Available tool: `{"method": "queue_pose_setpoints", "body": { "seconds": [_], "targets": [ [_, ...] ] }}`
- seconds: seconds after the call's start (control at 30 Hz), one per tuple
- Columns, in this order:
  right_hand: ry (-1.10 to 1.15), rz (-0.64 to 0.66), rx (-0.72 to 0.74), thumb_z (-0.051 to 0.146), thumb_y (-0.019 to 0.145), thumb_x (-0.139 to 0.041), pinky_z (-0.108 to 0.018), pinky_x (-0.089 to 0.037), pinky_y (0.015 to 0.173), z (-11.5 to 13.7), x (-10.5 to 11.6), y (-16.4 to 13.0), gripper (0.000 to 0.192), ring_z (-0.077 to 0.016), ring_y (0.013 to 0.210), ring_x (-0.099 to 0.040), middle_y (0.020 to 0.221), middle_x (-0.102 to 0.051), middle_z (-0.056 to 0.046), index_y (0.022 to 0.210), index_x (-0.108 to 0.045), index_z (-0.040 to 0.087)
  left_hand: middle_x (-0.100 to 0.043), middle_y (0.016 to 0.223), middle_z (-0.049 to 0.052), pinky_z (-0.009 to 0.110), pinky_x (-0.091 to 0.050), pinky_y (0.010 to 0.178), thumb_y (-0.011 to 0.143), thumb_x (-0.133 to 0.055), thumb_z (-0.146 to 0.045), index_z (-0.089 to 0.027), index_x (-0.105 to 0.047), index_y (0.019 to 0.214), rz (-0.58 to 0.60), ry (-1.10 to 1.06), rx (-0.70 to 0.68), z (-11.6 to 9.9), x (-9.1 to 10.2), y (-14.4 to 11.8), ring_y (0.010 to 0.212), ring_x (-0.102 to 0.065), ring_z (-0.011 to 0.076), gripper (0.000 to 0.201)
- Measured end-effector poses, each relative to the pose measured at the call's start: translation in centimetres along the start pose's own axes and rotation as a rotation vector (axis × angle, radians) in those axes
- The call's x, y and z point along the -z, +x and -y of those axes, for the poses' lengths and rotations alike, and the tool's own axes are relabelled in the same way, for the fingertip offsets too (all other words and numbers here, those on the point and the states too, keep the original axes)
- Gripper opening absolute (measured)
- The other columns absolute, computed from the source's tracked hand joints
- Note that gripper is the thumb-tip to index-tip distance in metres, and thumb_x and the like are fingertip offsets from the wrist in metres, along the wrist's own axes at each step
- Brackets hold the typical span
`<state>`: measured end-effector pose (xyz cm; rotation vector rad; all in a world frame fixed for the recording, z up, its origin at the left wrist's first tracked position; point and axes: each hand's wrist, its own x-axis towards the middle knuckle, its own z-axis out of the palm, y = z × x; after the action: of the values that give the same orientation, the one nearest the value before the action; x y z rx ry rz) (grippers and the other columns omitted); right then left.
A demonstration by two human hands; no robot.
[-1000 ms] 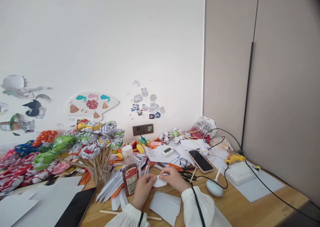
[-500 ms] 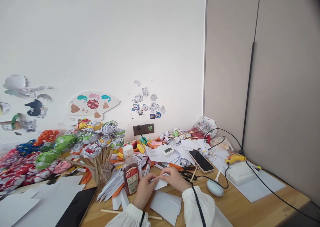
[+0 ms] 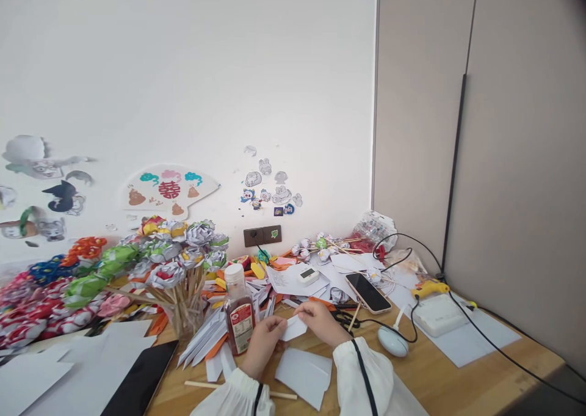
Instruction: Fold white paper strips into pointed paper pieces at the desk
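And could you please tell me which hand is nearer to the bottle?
Left. The left hand is just to the right of the bottle; the right hand is farther right, across the small paper from it.

2 loose white sleeves [image 3: 378, 372], black strips [image 3: 363, 374]

I've got a small white paper [image 3: 295, 329] pinched by its left end in my left hand [image 3: 265, 343]. Lower edge slants up rightward; folds unclear.
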<state>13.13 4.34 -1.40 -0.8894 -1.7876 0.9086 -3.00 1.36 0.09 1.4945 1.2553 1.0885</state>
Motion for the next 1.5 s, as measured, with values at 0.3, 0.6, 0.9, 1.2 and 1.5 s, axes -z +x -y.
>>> {"method": "queue_pose_setpoints", "body": {
  "seconds": [0.3,0.6,0.9,1.2,1.5],
  "targets": [
    [0.076,-0.032,0.014,0.020,0.074,-0.045,-0.020,-0.035,0.051,-0.3,-0.3,0.1,0.021,-0.0103,0.054,-0.046,0.061,-0.048,0.003,0.092,-0.055,0.017,-0.056,0.040,-0.001,0.025,-0.037,0.040,0.056,-0.058,-0.042,-0.017,-0.056,0.064,-0.031,-0.069,0.044,0.6,0.0,0.4,0.038,-0.053,0.0163,0.027],
    [0.160,-0.151,-0.079,0.018,0.070,-0.046,-0.019,-0.028,0.045,0.3,0.0,0.2,0.017,-0.0077,0.046,-0.038,0.055,-0.044,0.005,0.083,-0.057,0.016,-0.056,0.042,-0.003,0.023,-0.040,0.041,0.061,-0.050,-0.054,-0.016,-0.052,0.078,-0.010,-0.145,0.071,0.3,0.0,0.6,0.043,-0.057,0.0157,0.042],
    [0.204,-0.167,-0.081,0.028,0.070,-0.050,-0.020,-0.031,0.046,0.6,0.1,0.3,0.017,-0.0088,0.047,-0.042,0.054,-0.045,0.005,0.082,-0.056,0.017,-0.056,0.046,-0.005,0.024,-0.041,0.041,0.051,-0.064,-0.045,-0.013,-0.054,0.082,-0.006,-0.166,-0.018,0.0,-0.3,0.3,0.040,-0.053,0.0129,0.046],
    [0.324,-0.078,-0.079,0.029,0.069,-0.054,-0.022,-0.039,0.051,0.5,-0.1,0.2,0.026,-0.0102,0.051,-0.048,0.055,-0.045,0.006,0.093,-0.049,0.019,-0.053,0.044,-0.006,0.021,-0.037,0.043,0.054,-0.062,-0.043,-0.014,-0.053,0.072,-0.092,-0.172,-0.052,0.2,0.4,0.6,0.040,-0.050,0.0106,0.035],
    [0.385,-0.157,-0.041,0.027,0.068,-0.055,-0.021,-0.037,0.048,0.1,-0.1,0.5,0.029,-0.0101,0.048,-0.048,0.053,-0.048,0.008,0.091,-0.039,0.022,-0.052,0.042,-0.007,0.023,-0.037,0.039,0.056,-0.059,-0.044,-0.013,-0.042,0.096,0.022,-0.248,-0.027,0.1,-0.6,0.2,0.037,-0.052,0.0131,0.053]
  ]
}}
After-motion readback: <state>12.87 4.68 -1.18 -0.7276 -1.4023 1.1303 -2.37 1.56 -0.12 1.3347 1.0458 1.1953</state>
